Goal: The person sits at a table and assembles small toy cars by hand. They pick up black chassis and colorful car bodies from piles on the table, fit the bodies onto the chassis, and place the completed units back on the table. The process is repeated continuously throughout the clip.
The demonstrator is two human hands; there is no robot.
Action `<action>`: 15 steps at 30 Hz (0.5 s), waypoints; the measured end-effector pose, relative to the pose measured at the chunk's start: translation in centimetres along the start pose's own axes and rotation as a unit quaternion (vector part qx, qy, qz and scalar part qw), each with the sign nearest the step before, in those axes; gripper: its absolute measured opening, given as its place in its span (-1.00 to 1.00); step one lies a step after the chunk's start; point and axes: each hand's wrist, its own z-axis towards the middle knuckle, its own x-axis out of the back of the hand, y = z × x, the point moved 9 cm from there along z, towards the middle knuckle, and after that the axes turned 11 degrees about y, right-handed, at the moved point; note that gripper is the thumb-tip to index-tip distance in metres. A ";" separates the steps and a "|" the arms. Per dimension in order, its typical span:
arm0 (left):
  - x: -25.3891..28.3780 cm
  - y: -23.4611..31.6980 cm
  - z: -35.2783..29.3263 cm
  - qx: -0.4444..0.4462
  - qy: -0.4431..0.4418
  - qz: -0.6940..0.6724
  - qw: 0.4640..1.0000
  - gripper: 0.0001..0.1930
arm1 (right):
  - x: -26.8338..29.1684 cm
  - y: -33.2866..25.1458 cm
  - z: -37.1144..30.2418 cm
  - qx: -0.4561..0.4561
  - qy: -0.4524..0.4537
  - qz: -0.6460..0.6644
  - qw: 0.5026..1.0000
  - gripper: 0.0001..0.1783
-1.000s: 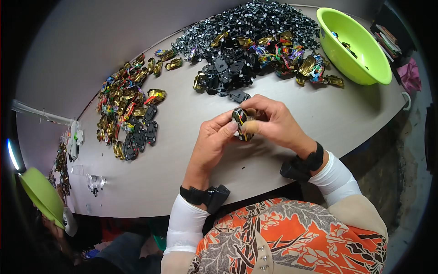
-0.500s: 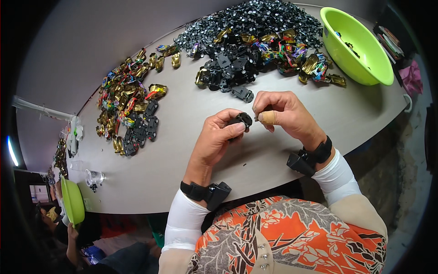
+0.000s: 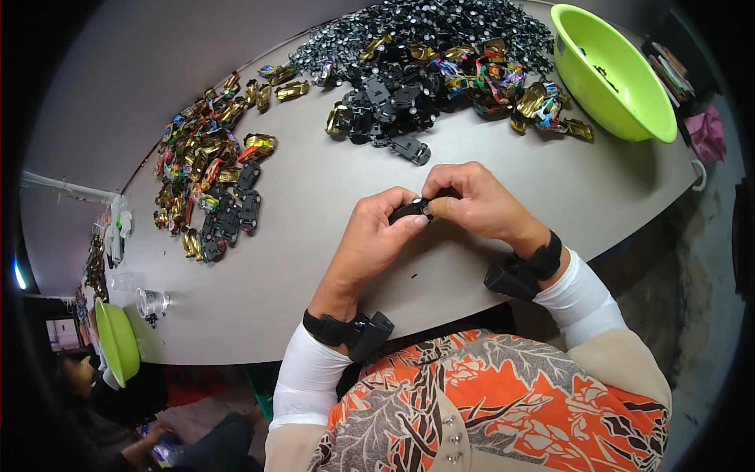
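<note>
A black toy car chassis (image 3: 409, 211) is gripped between the thumb and fingers of my left hand (image 3: 364, 240). My right hand (image 3: 481, 206), with a tan bandage round its thumb, is closed in a pinch at the chassis's right end. Whatever lies between the right fingertips is hidden. Just beyond my hands lies a loose grey-black chassis (image 3: 410, 149). Behind that is a heap of similar chassis (image 3: 381, 102). A tiny dark piece (image 3: 414, 276) lies on the table nearer to me.
Gold and coloured toy car bodies (image 3: 208, 145) spread at the left, with several chassis (image 3: 228, 216) beside them. Small wheel-like parts (image 3: 456, 27) form a large pile at the back. Green basins (image 3: 641, 98) stand at right and far left, where a clear cup (image 3: 151, 302) and another person appear.
My right hand has moved left to meet the chassis, closing the gap between my hands. The whole view has shifted slightly. At far left, the other person's hand has left the basin.
</note>
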 end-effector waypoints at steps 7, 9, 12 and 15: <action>0.3 -1.4 0.2 0.126 -0.019 -0.124 0.984 -0.73 | 0.4 0.8 0.5 0.025 0.042 -0.009 0.999 -0.90; 0.3 -1.1 0.3 0.158 -0.026 -0.260 0.952 -0.65 | 0.5 0.8 0.4 -0.033 0.033 0.061 0.997 -0.88; 0.6 -0.4 0.8 0.137 -0.018 -0.348 0.927 -0.69 | 0.7 1.0 0.4 -0.085 0.024 0.129 0.988 -0.86; 1.2 -0.2 0.9 0.071 0.061 -0.314 0.945 -0.68 | 0.6 1.5 0.4 -0.114 0.032 0.157 0.981 -0.86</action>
